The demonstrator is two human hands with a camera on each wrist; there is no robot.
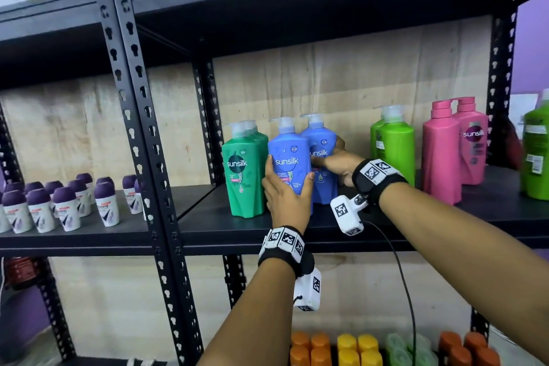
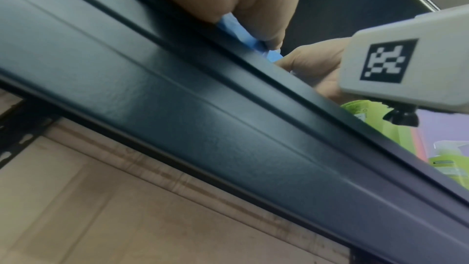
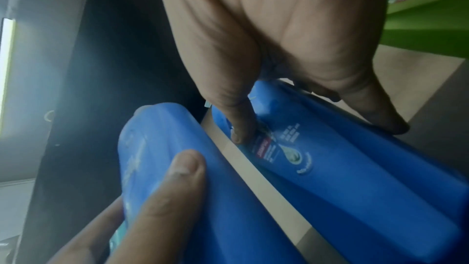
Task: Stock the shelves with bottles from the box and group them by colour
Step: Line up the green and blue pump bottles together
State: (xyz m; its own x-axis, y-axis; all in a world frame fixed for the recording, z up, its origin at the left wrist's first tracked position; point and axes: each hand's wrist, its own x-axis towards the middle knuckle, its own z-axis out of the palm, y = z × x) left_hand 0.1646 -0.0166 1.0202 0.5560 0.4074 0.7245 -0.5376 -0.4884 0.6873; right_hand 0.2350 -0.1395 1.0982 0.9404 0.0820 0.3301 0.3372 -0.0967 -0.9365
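Observation:
Two blue pump bottles stand on the black shelf (image 1: 225,226). My left hand (image 1: 285,187) grips the front blue bottle (image 1: 289,163) from below, thumb on its right side. My right hand (image 1: 334,162) grips the rear blue bottle (image 1: 322,154), thumb on its front and fingers behind. In the right wrist view the right hand (image 3: 266,67) holds the rear blue bottle (image 3: 342,158), and the left thumb (image 3: 177,178) lies on the front blue bottle (image 3: 164,158). The left wrist view shows mostly the shelf edge (image 2: 203,117) and a strip of blue bottle (image 2: 243,33).
Dark green bottles (image 1: 245,169) stand left of the blue ones. Lime green bottles (image 1: 393,140) and pink bottles (image 1: 451,145) stand to the right, another lime bottle (image 1: 536,151) at the far right. Purple-capped roll-ons (image 1: 65,205) fill the left bay. Orange and yellow caps (image 1: 335,348) sit below.

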